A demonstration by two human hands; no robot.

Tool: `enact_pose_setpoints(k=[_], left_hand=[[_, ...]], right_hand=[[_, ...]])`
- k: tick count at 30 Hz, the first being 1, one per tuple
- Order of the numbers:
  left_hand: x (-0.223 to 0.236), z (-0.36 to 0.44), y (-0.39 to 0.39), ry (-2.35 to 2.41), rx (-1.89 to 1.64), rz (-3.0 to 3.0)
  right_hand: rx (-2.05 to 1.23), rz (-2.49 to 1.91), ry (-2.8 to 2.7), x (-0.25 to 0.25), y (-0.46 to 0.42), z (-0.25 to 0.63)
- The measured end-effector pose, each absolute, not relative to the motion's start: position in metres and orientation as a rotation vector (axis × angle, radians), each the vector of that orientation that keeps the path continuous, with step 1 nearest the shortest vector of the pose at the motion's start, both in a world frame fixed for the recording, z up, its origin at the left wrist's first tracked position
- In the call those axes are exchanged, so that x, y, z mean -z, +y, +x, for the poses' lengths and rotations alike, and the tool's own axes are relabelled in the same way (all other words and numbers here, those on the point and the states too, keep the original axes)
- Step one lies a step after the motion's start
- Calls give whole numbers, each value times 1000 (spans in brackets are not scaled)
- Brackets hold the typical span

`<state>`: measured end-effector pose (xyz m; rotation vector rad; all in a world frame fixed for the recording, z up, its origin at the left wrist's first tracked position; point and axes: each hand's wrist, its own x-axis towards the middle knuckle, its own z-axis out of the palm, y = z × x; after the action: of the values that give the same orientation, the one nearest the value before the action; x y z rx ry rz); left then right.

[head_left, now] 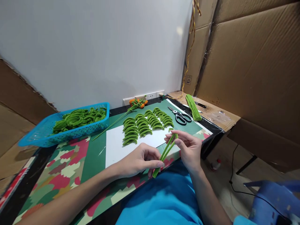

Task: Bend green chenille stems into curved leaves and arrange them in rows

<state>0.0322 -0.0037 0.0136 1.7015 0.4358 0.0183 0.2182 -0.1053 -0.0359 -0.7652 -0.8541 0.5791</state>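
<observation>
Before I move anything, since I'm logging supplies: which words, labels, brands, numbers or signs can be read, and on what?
No text can be read.
Small black printed mark on the brown cardboard wall: too small to read.
Red-capped bottle on the floor: any label too blurred.

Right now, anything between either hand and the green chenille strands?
Nothing visible: the left hand pinches the green chenille strands low, the right hand holds their top. The scissors lie beyond, clear of both.

Person wears bright-blue top (161, 201) w/ loose soft folds in front & matching R sleeve (243, 220).
</observation>
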Motion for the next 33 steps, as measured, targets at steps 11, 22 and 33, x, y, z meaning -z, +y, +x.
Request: enact_pose_setpoints(k=[11,22,33], left_hand=[[-15,33,-4,443,18,1736],[-13,33,-4,424,32,1693],[-14,33,-5,450,28,1698]], right_hand=[[-453,-814,-849,35,-107,216],[-471,-850,-821,34,-106,215],[-463,-863,-816,35,-106,215]])
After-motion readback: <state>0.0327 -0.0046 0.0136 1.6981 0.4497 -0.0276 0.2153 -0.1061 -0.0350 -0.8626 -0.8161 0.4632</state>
